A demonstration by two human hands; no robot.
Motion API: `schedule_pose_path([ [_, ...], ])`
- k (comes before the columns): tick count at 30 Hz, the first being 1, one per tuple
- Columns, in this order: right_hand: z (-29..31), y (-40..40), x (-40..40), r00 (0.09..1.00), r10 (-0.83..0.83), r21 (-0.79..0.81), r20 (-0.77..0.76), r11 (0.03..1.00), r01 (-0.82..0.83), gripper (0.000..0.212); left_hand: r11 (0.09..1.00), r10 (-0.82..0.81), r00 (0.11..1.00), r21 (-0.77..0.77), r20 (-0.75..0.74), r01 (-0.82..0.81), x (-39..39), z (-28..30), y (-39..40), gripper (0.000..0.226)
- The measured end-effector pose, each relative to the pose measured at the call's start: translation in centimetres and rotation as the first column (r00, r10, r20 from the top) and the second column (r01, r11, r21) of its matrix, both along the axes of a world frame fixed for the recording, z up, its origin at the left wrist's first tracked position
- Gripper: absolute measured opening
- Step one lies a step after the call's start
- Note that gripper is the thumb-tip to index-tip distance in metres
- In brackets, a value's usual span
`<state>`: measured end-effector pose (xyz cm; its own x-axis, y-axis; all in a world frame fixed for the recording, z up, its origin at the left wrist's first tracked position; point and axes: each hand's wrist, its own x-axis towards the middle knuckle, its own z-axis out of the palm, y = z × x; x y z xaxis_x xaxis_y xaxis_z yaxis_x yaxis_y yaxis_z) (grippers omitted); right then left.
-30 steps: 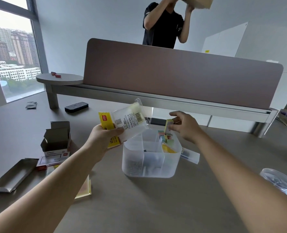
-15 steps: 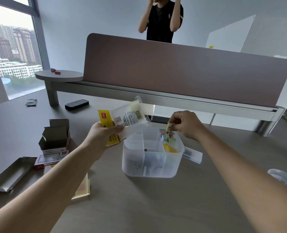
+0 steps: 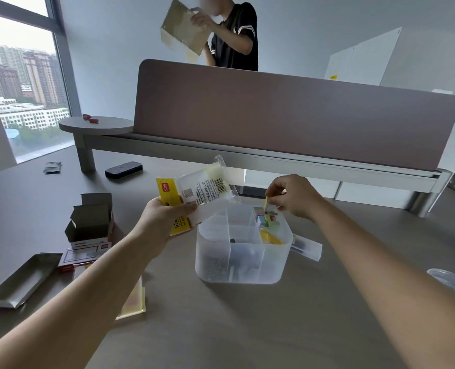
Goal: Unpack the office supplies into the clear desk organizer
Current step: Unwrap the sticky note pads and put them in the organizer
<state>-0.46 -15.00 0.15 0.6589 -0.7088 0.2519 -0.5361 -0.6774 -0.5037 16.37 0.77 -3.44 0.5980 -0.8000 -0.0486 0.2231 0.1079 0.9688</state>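
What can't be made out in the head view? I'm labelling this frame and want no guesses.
- Front compartments of the organizer: frosted wall blurs the contents.
- Print on the packet in the left hand: too small.
- Clear lid: cut by right edge.
- Pad: left forearm covers it.

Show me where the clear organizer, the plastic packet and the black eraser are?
clear desk organizer [image 3: 247, 272], head view, front wall.
sticky-note packet [image 3: 207, 191], head view, clear middle with the barcode label.
black eraser [image 3: 123, 169], head view, top face.

Soft daylight from left window (overexposed), wide-angle edge distortion
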Motion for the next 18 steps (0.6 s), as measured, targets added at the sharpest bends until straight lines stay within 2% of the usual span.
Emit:
schedule_pose_path([
  [18,-1.5,-0.2,0.0,1.0,0.001,-0.062,0.009,0.998,0.0,0.013,0.999,-0.005,1.0,-0.033,0.004,0.005,0.1,-0.4,-0.1,0.018],
])
